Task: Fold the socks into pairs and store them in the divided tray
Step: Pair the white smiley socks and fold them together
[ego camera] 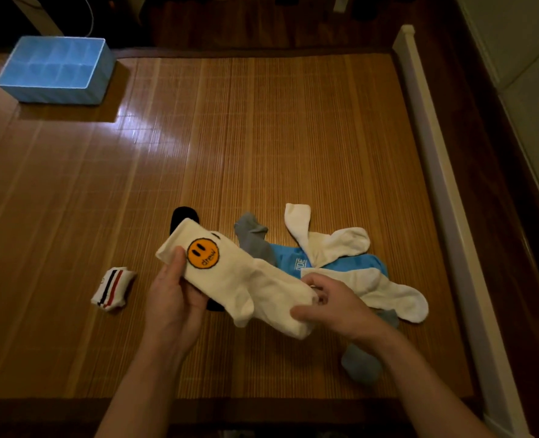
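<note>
My left hand [173, 298] grips the cuff end of a white sock with an orange smiley face [230, 276], thumb on top beside the face. My right hand [328, 305] pinches the same sock at its toe end. Behind it lies a loose pile: a black sock [182, 216], a grey sock [252, 235], a blue sock [296, 260] and plain white socks [334, 241]. A folded white pair with dark and red stripes [113, 289] rests to the left. The blue divided tray [56, 67] stands at the far left corner, its compartments holding nothing I can see.
Everything lies on a bamboo mat [261, 137]. A white rail [445, 184] runs along the mat's right side. Another grey-blue sock [359, 361] shows under my right forearm.
</note>
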Demonstrator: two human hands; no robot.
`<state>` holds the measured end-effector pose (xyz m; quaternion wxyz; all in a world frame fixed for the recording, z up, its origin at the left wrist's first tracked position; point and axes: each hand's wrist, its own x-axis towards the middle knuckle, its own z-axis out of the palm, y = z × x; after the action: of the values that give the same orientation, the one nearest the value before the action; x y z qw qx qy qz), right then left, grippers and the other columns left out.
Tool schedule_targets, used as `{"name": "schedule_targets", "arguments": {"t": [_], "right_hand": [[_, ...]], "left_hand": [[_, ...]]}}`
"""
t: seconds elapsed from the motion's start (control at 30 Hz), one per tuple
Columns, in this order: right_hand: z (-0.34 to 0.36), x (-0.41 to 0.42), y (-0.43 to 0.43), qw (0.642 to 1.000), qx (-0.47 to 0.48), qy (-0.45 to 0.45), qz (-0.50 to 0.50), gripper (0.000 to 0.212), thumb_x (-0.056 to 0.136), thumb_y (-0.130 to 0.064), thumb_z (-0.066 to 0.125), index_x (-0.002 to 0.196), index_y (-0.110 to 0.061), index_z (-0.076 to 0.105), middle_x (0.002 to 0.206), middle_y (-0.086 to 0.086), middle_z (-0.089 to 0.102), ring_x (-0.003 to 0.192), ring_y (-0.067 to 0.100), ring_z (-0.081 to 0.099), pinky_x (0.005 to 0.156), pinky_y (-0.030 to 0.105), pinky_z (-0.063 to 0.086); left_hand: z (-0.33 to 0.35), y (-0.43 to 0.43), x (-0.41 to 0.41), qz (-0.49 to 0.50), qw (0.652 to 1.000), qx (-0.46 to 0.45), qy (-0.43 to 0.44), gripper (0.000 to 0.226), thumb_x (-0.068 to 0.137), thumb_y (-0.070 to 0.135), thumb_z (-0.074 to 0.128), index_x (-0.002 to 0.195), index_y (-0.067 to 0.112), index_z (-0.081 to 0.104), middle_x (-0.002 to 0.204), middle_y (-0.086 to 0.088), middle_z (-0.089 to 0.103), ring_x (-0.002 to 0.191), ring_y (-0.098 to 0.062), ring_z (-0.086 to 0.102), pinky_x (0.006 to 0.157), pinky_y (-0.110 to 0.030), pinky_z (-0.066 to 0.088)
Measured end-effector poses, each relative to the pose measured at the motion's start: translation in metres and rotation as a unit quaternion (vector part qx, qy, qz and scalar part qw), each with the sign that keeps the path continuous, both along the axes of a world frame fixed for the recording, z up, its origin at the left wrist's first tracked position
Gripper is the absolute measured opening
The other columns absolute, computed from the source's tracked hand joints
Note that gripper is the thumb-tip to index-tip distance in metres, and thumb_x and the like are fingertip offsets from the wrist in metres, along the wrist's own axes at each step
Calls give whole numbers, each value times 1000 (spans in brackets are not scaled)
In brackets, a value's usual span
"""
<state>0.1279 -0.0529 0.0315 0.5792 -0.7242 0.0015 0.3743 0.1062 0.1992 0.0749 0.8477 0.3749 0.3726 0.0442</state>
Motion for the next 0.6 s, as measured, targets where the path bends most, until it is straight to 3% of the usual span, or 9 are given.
{"name": "schedule_targets", "arguments": {"t": [0.07, 0.13, 0.23, 0.33, 0.4, 0.5, 0.6], "right_hand": [[-1, -5, 1, 994, 46, 36, -94, 42, 79, -17, 85, 114, -27, 66, 108, -1, 76, 99, 15, 73, 84, 40, 62], [-3, -10, 5, 981, 80, 33, -174, 49, 79, -15, 84, 118, -35, 62, 108, 2, 77, 97, 19, 75, 78, 38, 63], [-5, -15, 10, 965, 97, -5, -244, 42, 81, -15, 83, 112, -33, 61, 107, 1, 77, 94, 22, 76, 71, 35, 62], [-8, -19, 8, 974, 44, -47, -219, 27, 79, -25, 84, 101, -32, 70, 109, -13, 72, 97, 10, 73, 69, 24, 58], [-10, -21, 5, 983, 30, -50, -175, 29, 78, -26, 85, 102, -37, 73, 109, -21, 69, 98, 4, 71, 70, 22, 58], [-13, -21, 5, 991, -15, -55, -123, 30, 75, -26, 87, 98, -41, 74, 108, -14, 71, 96, 4, 70, 71, 27, 61], [-15, -18, 5, 988, -67, -95, -102, 21, 78, -30, 84, 90, -41, 71, 94, -11, 71, 84, 6, 68, 70, 25, 59]], "left_hand": [[-5, 4, -5, 20, 1000, -19, 4, 34, 106, 30, 47, 129, 10, 61, 122, -14, 74, 112, -22, 72, 79, -35, 63], [-9, 5, -11, 32, 999, -31, 8, 34, 106, 30, 47, 130, 10, 60, 122, -14, 74, 112, -22, 72, 80, -37, 63], [-15, 5, -19, 57, 997, -54, 20, 35, 106, 29, 47, 133, 10, 57, 121, -14, 74, 110, -22, 73, 78, -37, 64], [-17, 6, -24, 66, 996, -59, 28, 36, 106, 30, 46, 134, 10, 57, 124, -13, 73, 112, -21, 72, 83, -38, 63], [-19, 8, -26, 64, 996, -50, 31, 35, 106, 30, 46, 133, 11, 58, 125, -13, 72, 114, -21, 71, 88, -38, 62], [-18, 9, -26, 57, 997, -37, 35, 35, 106, 29, 47, 133, 10, 58, 123, -13, 73, 113, -22, 72, 82, -37, 63], [-18, 10, -24, 46, 998, -15, 35, 33, 106, 29, 48, 132, 10, 59, 120, -13, 75, 110, -22, 73, 76, -35, 63]]}}
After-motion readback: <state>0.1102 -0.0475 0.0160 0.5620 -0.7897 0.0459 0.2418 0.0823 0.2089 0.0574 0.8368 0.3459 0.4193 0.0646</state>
